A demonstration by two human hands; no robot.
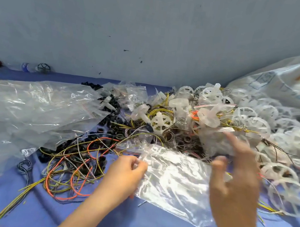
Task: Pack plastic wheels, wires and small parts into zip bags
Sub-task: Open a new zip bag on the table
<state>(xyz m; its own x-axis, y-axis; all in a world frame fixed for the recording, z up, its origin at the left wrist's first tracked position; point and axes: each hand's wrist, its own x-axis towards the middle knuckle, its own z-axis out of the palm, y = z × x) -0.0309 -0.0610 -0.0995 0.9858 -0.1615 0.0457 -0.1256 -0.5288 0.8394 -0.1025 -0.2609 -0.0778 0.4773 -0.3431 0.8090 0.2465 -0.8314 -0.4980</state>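
Observation:
A clear zip bag (173,182) lies crumpled in front of me on the blue cloth. My left hand (126,173) pinches its left edge near the red zip strip. My right hand (234,179) hovers over the bag's right side, blurred, fingers spread and empty. White plastic wheels (163,122) and more wheels (285,194) are heaped behind and to the right. Tangled orange, yellow and grey wires (73,166) lie to the left, mixed with small black parts (107,125).
A large clear plastic sheet (25,111) covers the left of the blue table (134,222). A big printed sack (278,80) of wheels lies at the right. Small zip bags (129,92) sit at the back, and a bottle (26,67) stands by the wall.

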